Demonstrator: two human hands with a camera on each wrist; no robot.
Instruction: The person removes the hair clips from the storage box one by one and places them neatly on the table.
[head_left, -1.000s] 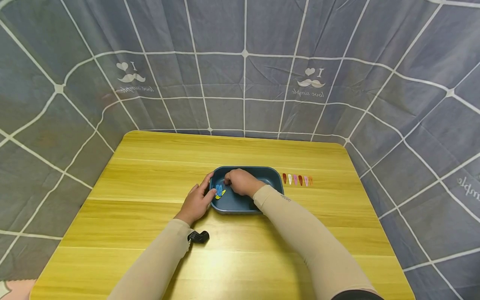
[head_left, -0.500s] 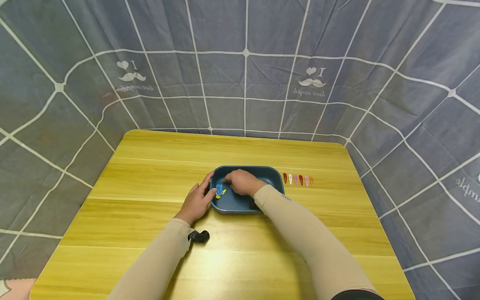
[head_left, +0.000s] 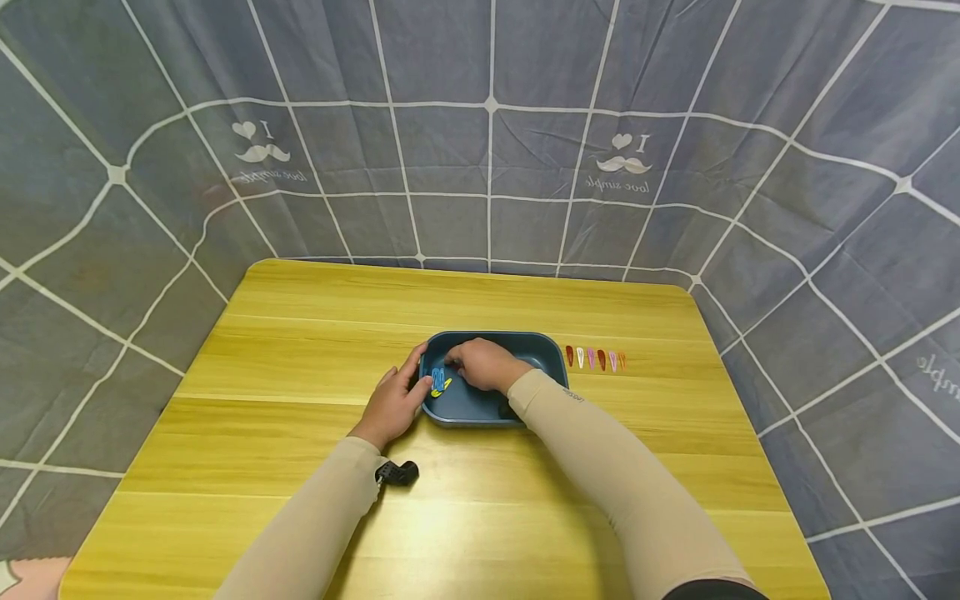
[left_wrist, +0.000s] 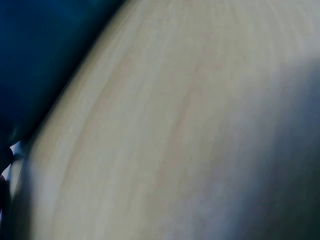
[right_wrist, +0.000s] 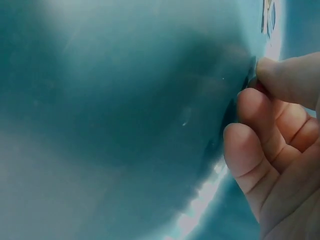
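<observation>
In the head view a dark blue tray (head_left: 495,422) lies on the table. Several blue hair clips (head_left: 438,380) are bunched at its left end, with a yellow hair clip (head_left: 446,387) partly under them. My left hand (head_left: 390,404) rests against the tray's left side, its fingers fairly straight and the thumb at the rim. My right hand (head_left: 483,364) reaches down inside the tray with curled fingers. In the right wrist view its thumb and index fingertips (right_wrist: 265,67) pinch a small dark sliver, mostly hidden, that looks like a hair clip.
Right of the tray, several hair clips stand in a row: dark red (head_left: 569,356), white (head_left: 580,357), purple, pink and orange (head_left: 622,361). The wooden table (head_left: 300,350) is enclosed by a grey checked curtain (head_left: 442,150). The left wrist view shows mostly blurred tabletop.
The right hand's fingertips have shifted very slightly left inside the tray. The left hand, the tray and the row of hair clips stay where they were.
</observation>
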